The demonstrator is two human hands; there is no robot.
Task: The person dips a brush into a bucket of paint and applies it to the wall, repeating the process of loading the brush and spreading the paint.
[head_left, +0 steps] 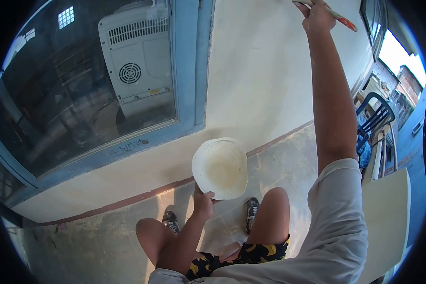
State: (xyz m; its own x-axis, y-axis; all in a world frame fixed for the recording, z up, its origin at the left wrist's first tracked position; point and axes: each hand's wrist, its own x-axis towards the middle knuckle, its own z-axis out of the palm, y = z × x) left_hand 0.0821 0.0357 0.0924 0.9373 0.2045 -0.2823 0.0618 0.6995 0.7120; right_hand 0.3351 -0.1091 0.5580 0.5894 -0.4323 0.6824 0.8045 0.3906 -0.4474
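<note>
My left hand [203,204] grips the near rim of a shallow white bowl [221,165], with the thumb over the edge. A pale, cream-coloured residue coats the inside of the bowl. My right arm reaches up to the top of the view, where my right hand [318,18] is closed around a paintbrush [341,20]. Its pale handle has a red-smeared end pointing down to the right; the bristle end is cut off by the frame edge. Right beside that hand is the white wall [265,71].
A blue-framed window [187,71] fills the left, with a white appliance [139,57] behind its glass. Grey floor tiles [284,161] run along the wall's brown base. On the right stand a dark blue plastic chair [376,111] and a pale board [388,222].
</note>
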